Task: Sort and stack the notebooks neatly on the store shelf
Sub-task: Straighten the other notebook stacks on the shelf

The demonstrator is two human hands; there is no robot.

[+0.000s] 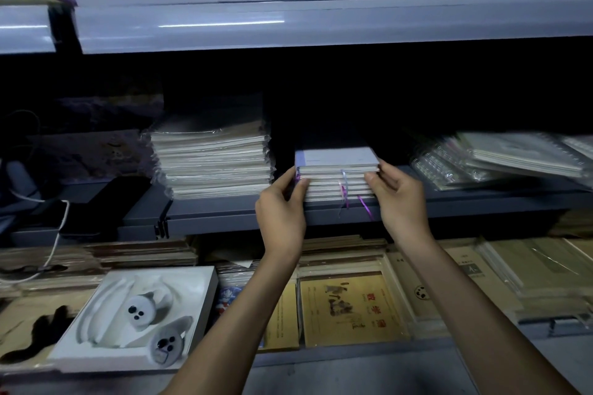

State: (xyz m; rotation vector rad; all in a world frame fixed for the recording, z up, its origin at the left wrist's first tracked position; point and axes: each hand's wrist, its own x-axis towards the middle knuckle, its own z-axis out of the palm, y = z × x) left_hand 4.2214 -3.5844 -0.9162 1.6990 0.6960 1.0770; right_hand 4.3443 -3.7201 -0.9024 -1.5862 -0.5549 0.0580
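Dimly lit, the middle shelf (224, 218) is carrying the notebook stack (333, 179) near its front edge, where the left hand (282, 205) and right hand (398, 199) are clasping its ends with curled fingers; squaring it is probably calling for even inward pressure.

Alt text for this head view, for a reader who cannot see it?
A person's left hand and right hand grip the two front corners of a small stack of ribbon-marked notebooks on a grey store shelf. A taller plastic-wrapped stack stands to its left; spiral-bound notebooks lie to its right.
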